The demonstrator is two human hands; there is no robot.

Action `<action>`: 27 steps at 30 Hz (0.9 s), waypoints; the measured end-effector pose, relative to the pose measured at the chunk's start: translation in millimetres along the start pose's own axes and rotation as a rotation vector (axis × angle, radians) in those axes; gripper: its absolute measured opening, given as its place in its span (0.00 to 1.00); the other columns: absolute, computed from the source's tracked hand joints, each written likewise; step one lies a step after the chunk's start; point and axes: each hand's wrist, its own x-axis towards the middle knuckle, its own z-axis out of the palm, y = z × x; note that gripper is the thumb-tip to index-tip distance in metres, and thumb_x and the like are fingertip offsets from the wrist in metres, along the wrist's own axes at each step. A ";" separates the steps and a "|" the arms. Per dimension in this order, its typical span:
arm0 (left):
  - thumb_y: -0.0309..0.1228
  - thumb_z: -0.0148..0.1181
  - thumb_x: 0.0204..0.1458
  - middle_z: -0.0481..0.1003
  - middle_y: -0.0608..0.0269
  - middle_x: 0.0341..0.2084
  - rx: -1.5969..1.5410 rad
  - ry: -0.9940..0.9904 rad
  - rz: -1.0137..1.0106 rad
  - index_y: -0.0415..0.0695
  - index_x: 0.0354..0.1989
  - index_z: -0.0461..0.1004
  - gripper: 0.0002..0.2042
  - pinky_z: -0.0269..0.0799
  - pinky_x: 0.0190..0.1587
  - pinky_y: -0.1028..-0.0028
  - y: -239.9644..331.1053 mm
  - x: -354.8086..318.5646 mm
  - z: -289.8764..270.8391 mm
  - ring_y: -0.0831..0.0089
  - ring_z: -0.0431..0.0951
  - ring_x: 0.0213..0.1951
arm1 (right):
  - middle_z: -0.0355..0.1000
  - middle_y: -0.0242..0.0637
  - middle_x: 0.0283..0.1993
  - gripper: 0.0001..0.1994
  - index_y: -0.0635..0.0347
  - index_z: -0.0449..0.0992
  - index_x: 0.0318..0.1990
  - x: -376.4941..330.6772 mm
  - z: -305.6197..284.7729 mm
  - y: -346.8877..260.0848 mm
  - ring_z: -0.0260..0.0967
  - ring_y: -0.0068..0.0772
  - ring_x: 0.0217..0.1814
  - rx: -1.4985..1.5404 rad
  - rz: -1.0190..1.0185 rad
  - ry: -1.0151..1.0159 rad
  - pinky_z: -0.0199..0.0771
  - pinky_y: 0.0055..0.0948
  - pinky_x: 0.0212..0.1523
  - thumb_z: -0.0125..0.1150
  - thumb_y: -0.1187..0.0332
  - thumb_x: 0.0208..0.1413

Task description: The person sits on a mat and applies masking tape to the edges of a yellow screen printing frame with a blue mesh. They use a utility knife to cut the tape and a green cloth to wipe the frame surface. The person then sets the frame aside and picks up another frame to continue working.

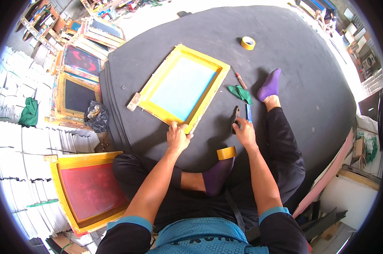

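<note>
So the main thing here is a yellow screen-printing frame (203, 58) with a pale blue panel, lying at a slant on a dark grey mat (314, 93), more toward the mat's left edge than its right. A rough wooden block (134, 102) sits right at the frame's left corner.

Left hand (178, 137) is on the frame's near corner, fingers bent over the rail and closed on it. Right hand (245, 133) has its fingers curled in around the handles of some dark pliers (236, 112), barely open at all. Can't tell if the pliers are off the mat or just resting there.

Just beside the pliers there's a blue cutter knife (249, 113), then a crumpled green cloth (241, 94) and a slim tool with a reddish handle (241, 80) farther along, near the frame's right corner. One yellow tape roll (248, 43) is up toward the mat's far edge; another tape roll (226, 153) is at the toes of a purple sock (217, 178). Off the mat's left edge: a red-meshed screen (94, 188) and a black plastic bag (97, 118).
</note>
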 end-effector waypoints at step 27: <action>0.53 0.66 0.57 0.69 0.53 0.54 0.234 -0.062 0.083 0.45 0.45 0.85 0.23 0.68 0.61 0.55 6.4 20.3 -3.2 0.52 0.70 0.57 | 0.81 0.38 0.45 0.12 0.53 0.88 0.33 -1.9 -22.8 -12.2 0.73 0.45 0.51 -0.203 -0.069 0.311 0.74 0.45 0.54 0.74 0.56 0.48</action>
